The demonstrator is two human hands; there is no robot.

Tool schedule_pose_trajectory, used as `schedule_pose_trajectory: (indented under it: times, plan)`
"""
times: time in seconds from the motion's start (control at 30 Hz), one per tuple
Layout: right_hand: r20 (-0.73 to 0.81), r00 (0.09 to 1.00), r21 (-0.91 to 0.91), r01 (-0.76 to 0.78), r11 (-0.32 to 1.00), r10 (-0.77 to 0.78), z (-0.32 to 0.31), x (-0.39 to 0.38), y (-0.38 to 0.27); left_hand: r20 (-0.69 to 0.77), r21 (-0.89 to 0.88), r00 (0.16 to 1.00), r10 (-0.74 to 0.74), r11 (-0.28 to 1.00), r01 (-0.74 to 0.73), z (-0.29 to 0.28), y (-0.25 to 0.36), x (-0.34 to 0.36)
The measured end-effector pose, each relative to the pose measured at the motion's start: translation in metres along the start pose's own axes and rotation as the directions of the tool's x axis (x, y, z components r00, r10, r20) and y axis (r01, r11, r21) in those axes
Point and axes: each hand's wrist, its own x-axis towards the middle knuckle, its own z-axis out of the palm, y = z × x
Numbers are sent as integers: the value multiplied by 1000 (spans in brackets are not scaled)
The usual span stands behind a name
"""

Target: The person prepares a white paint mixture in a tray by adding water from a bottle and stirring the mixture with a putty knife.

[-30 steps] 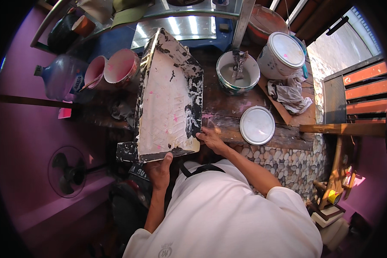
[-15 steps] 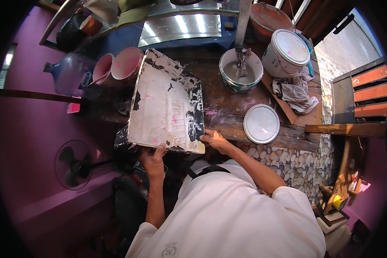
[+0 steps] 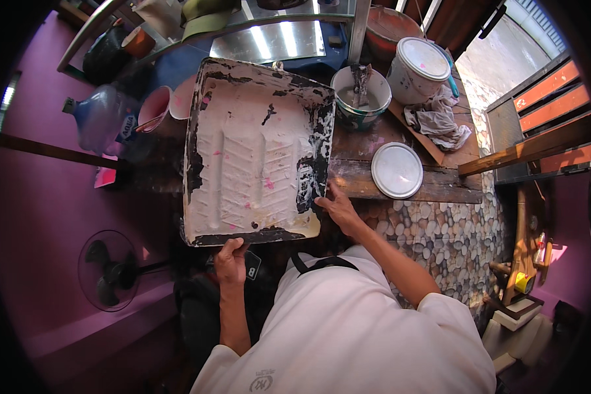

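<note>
A paint tray (image 3: 236, 157) with a ribbed floor, caked in dried white paint with black patches and pink specks, is tilted so that its inside faces me. My left hand (image 3: 232, 262) grips its near edge from below, left of the middle. My right hand (image 3: 338, 210) grips its right side near the lower corner. Just right of the tray are a round white lid (image 3: 396, 169) lying on the wooden table and a bucket (image 3: 374, 92) of greyish liquid with a paint-crusted tool in it.
A white lidded bucket (image 3: 419, 65), crumpled rag (image 3: 440, 130) and board (image 3: 414, 141) lie at right; pink-stained buckets (image 3: 155, 104) and a blue water jug (image 3: 98, 118) at left. A glass shelf (image 3: 276, 16) stands behind. A fan (image 3: 108, 269), purple wall (image 3: 59, 210) and wooden bar (image 3: 525, 148) flank me.
Over the last second the tray has turned and tilted between my hands, so it shows squarer and wider to the camera, its far end shifted leftward. Both hands keep hold of it.
</note>
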Motion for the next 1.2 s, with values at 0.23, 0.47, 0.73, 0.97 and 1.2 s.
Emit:
schedule_pose_trajectory:
  times: [0.23, 0.47, 0.73, 0.97, 1.2]
  plan:
    - [20, 450, -929, 339, 150, -893, 50, -42, -63, 109, -62, 978, -176, 981, 183, -45, -3, 2]
    - [7, 535, -988, 134, 77, -845, 41, -27, -68, 189, -22, 955, -229, 971, 238, -59, -1, -9]
    - [-136, 481, -973, 99, 208, -866, 2, -100, -60, 361, 60, 899, -248, 968, 244, -62, -20, -30]
    - [-157, 406, -988, -69, 141, -900, -37, -200, -25, 493, 109, 794, -356, 931, 350, -42, -54, -76]
    - [-827, 306, -310, 452, 836, -472, -56, -327, 63, 526, 242, 622, -579, 804, 544, -22, -107, -141]
